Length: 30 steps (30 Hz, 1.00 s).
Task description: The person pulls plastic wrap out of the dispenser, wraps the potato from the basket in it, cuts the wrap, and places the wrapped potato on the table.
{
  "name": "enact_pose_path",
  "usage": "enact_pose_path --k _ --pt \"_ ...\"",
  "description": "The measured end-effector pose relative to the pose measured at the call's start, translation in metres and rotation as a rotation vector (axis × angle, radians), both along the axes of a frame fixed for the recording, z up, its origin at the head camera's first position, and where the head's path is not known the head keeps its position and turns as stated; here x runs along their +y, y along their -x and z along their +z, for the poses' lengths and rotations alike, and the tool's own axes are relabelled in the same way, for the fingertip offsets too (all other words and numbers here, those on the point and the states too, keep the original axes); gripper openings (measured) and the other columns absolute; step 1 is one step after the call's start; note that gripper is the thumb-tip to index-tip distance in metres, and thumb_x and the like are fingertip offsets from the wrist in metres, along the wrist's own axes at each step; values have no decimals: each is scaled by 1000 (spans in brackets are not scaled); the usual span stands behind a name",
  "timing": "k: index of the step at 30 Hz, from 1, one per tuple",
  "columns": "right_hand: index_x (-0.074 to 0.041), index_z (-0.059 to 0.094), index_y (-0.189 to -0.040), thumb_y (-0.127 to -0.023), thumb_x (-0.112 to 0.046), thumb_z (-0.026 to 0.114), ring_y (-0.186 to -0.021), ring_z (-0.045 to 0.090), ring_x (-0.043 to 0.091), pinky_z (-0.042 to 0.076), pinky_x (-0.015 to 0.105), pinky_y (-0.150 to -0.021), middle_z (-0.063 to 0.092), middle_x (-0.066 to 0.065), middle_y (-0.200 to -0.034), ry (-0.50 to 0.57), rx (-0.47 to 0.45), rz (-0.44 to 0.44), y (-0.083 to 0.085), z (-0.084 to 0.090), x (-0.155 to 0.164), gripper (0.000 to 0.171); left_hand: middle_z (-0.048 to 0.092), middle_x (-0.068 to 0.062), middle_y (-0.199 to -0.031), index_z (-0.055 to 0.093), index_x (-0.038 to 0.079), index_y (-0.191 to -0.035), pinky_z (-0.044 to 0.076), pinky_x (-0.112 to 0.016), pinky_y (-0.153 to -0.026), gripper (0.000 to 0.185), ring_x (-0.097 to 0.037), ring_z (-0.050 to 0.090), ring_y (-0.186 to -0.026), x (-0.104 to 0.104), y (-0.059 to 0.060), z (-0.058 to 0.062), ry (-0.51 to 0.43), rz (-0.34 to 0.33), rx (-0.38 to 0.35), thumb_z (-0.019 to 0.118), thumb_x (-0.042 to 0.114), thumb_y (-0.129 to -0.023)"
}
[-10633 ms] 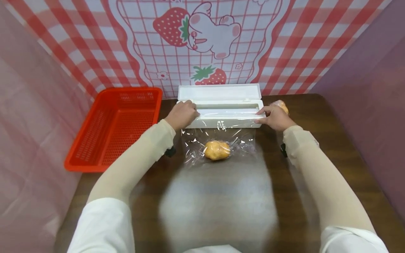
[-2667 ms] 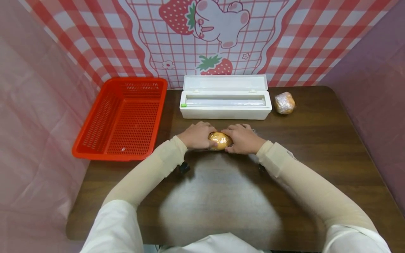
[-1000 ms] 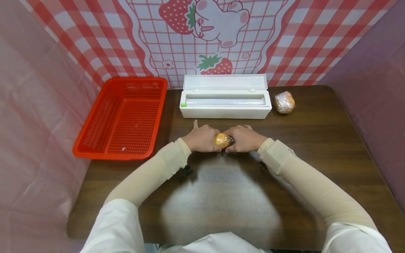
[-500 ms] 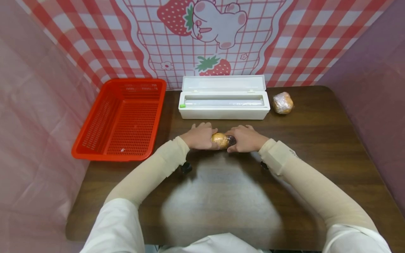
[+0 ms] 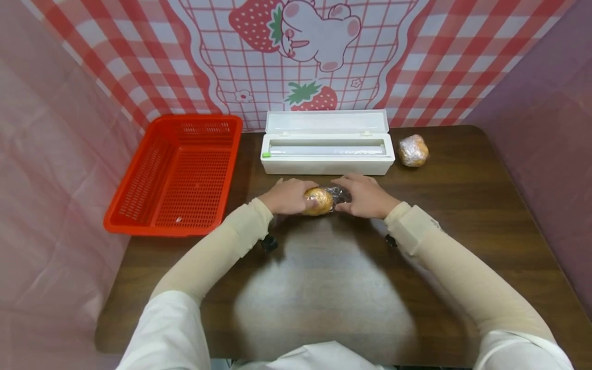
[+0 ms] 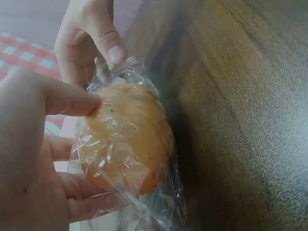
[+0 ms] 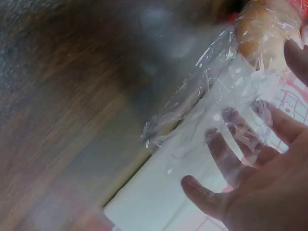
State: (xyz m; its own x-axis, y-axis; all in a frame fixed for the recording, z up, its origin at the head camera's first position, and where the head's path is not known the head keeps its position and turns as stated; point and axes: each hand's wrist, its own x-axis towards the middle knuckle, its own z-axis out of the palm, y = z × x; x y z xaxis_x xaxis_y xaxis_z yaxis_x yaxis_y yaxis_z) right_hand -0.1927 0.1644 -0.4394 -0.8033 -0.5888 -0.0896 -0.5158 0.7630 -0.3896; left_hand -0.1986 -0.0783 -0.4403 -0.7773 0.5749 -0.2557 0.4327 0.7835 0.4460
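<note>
A golden-brown bread roll [image 5: 319,201] in clear plastic wrap is held up between both hands, just in front of the white box. My left hand [image 5: 289,197] grips it, thumb on one face and fingers behind, as the left wrist view shows on the roll [image 6: 127,134]. A loose tail of plastic wrap [image 5: 339,195] sticks out to the right of the roll. At this tail is my right hand [image 5: 365,196]. In the right wrist view its fingers are spread and mostly straight, touching the crinkled wrap [image 7: 211,96], with the thumb apart from them.
Behind the hands stands a white plastic wrap dispenser [image 5: 327,165], lid up, with a film roll inside and a green slider at left. Right of it lies another wrapped roll [image 5: 413,151]. A red perforated basket [image 5: 217,224] stands at left on the brown wooden table [image 5: 481,231].
Earlier, film stretched from the dispenser over the roll on the table; it has since been cut and wrapped round it. Just now my right hand moved right, off the roll, baring the wrap's tail.
</note>
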Motion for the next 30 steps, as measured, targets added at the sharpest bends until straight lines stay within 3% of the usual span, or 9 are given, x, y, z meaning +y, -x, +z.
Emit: enact_pose_path --k 5,11,19,24,27,30 --pt "-4 53 -144 -85 -34 78 -127 49 42 31 64 -107 55 22 -137 64 52 -24 0 2 2 70 61 -7 -139 47 18 -151 44 -55 -99 62 -29 58 -123 -4 0 -6 -33 36 -23 54 50 -99" --pt "-4 54 -144 -86 -31 78 -129 47 41 32 61 -109 50 22 -141 108 71 -54 0 3 3 68 58 -10 -142 47 15 -151 40 -59 -102 62 -33 55 -127 -6 -3 -8 -70 64 -47 49 53 -101" --pt "-5 54 -143 -87 -31 76 -136 38 42 23 64 -112 42 22 -148 131 104 -103 0 2 2 65 55 -14 -145 46 8 -150 40 -47 -109 66 -33 52 -131 -7 -10 -13 -140 138 -111 46 54 -102" --pt "-5 59 -137 -87 -27 76 -133 40 43 26 63 -110 46 21 -144 183 173 -137 -3 -1 1 58 58 -16 -140 55 4 -143 40 -45 -109 64 -33 54 -129 -5 -17 -16 -228 233 -142 51 52 -101" --pt "-5 64 -131 -88 -25 74 -129 43 43 30 62 -106 50 21 -139 221 226 -171 -7 -2 -2 49 66 -16 -129 64 2 -131 46 -41 -102 60 -30 61 -118 -4 -24 -18 -312 321 -172 53 52 -100" --pt "-2 67 -124 -90 -25 70 -116 50 39 37 58 -98 56 20 -124 263 256 -259 -14 -2 -8 40 71 -13 -114 70 2 -120 52 -36 -89 58 -25 66 -101 -2 -33 -22 -403 417 -221 55 53 -98"
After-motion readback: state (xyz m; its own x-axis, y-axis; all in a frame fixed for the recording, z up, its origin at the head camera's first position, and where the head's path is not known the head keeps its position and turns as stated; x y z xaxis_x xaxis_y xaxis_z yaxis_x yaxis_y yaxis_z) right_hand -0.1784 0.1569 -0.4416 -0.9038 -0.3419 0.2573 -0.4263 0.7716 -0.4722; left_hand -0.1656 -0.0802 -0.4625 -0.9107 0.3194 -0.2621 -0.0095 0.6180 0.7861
